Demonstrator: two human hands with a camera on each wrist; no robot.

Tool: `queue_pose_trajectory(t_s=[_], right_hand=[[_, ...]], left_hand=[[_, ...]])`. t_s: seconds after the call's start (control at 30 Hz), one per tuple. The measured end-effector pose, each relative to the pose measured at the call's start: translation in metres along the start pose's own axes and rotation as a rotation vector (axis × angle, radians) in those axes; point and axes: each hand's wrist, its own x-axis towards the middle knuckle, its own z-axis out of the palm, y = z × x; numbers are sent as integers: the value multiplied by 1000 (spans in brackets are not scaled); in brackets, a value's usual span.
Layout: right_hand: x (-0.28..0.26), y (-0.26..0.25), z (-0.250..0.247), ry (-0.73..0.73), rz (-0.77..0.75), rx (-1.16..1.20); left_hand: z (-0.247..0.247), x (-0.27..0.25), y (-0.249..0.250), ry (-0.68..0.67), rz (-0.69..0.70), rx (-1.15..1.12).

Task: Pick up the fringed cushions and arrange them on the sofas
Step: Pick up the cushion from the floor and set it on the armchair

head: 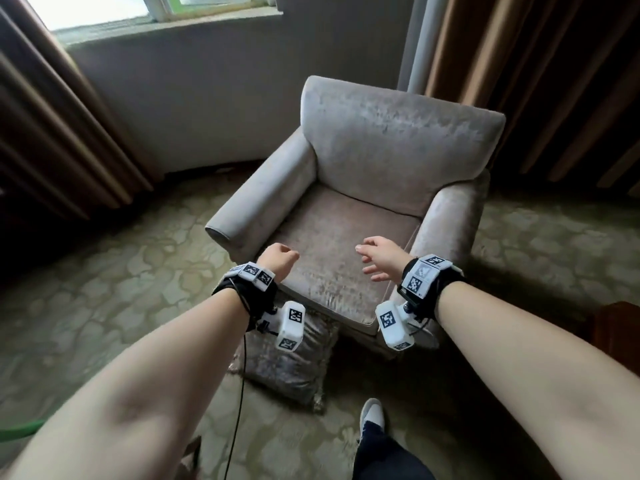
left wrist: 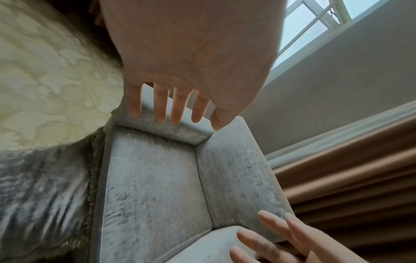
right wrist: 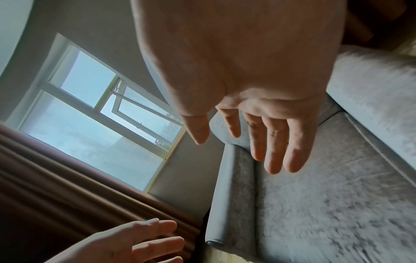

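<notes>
One fringed cushion (head: pixel 292 365) lies flat on the carpet (head: pixel 104 306), long axis toward twelve o'clock, touching the one sofa (head: pixel 363 188); left hand (head: pixel 278 263) and right hand (head: pixel 379 258) hover empty, fingers loosely spread.

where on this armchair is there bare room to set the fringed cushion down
The whole seat is bare, bordered by both armrests and the backrest. Only its front edge is crowded: the left hand and right hand hover there, holding nothing. The fringed cushion lies on the carpet against the chair's front.
</notes>
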Motion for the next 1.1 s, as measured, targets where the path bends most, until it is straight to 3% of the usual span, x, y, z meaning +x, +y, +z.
queue_pose_trajectory(t_s=[0.3, 0.5, 0.6, 0.9, 1.1], right_hand=[[90, -21, 66, -166, 67, -83], [131, -16, 123, -209, 184, -109], [150, -11, 154, -183, 234, -80], [189, 29, 241, -35, 436, 89], [215, 72, 281, 50, 547, 115]], left_hand=[[-26, 58, -59, 22, -167, -125], [-31, 102, -139, -10, -288, -110], [-34, 130, -180, -59, -337, -101], [-40, 214, -279, -225, -297, 4], [-7, 263, -328, -334, -279, 57]])
